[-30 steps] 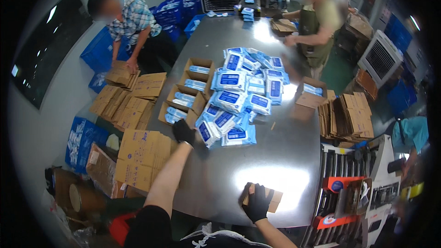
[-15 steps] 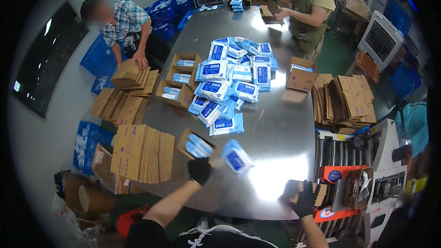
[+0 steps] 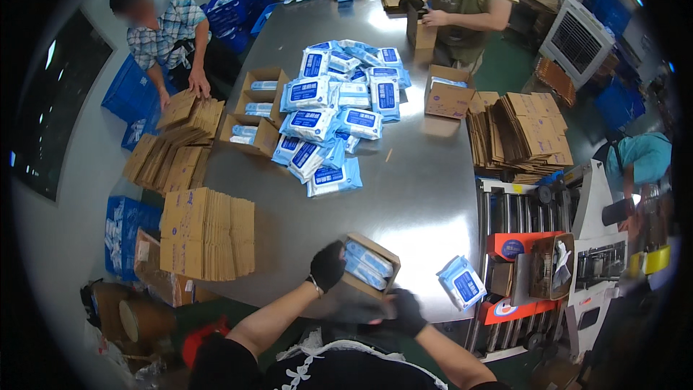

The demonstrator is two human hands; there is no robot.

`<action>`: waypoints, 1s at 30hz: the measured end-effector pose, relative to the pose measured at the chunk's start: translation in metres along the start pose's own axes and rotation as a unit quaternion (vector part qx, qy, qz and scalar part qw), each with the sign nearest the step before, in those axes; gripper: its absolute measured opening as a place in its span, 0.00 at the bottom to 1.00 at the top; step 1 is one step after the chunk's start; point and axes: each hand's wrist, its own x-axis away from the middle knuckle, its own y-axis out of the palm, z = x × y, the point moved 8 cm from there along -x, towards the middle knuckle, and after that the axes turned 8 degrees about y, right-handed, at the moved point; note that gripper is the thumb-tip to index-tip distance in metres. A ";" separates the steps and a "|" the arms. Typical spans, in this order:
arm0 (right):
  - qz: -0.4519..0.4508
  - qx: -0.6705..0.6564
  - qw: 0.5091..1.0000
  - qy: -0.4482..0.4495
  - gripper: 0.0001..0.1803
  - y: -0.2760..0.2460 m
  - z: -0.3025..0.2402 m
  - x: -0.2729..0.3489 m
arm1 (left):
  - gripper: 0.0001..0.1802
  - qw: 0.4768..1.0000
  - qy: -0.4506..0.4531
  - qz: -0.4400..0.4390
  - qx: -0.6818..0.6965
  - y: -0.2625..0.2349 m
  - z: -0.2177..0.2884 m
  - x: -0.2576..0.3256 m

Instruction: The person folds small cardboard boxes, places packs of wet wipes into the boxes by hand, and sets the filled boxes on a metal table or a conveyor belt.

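Observation:
A small open cardboard carton (image 3: pixel 393 261) stands near the table's front edge, with several blue-and-white packs of wipes (image 3: pixel 367 263) inside. My left hand (image 3: pixel 328 267), in a black glove, has its fingers curled on the carton's left side. By the carton's lower right edge is my right hand (image 3: pixel 406 313), also black-gloved; motion smears its fingers. Farther right a single pack of wipes (image 3: pixel 462 283) lies on the table, close to its right edge. A large heap of the same packs (image 3: pixel 339 112) covers the middle of the table.
Three cartons holding packs, including a left one (image 3: pixel 253 146) and a right one (image 3: pixel 446 105), flank the heap. Flattened cartons (image 3: pixel 209 235) are stacked at left, others (image 3: pixel 527 133) at right. A roller conveyor (image 3: pixel 516 209) adjoins the table's right side. Two co-workers handle cardboard.
The filled carton has moved right along the front edge with my left hand. My right hand has come left to it. The loose pack now lies at the right edge.

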 end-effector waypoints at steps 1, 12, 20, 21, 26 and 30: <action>-0.059 0.056 0.996 -0.042 0.31 0.034 -0.003 -0.006 | 0.19 0.996 0.040 -0.078 -0.008 0.013 0.017 -0.008; -0.096 0.079 0.974 0.191 0.13 0.015 -0.013 -0.129 | 0.48 0.958 0.095 0.037 0.267 0.081 -0.039 -0.034; 0.114 0.239 0.943 0.201 0.30 0.008 -0.010 -0.058 | 0.23 0.831 0.349 -0.431 0.035 0.140 0.009 0.015; 0.095 0.262 0.937 0.208 0.30 0.001 -0.009 -0.032 | 0.22 0.793 0.372 -0.483 0.005 0.135 -0.001 0.003; 0.045 0.312 0.924 0.214 0.23 0.008 0.021 0.051 | 0.41 0.893 0.366 -0.179 0.191 0.153 0.184 -0.114; -0.023 0.279 0.932 0.229 0.23 -0.001 0.027 0.046 | 0.56 0.730 0.546 -0.364 -0.189 0.292 0.281 -0.067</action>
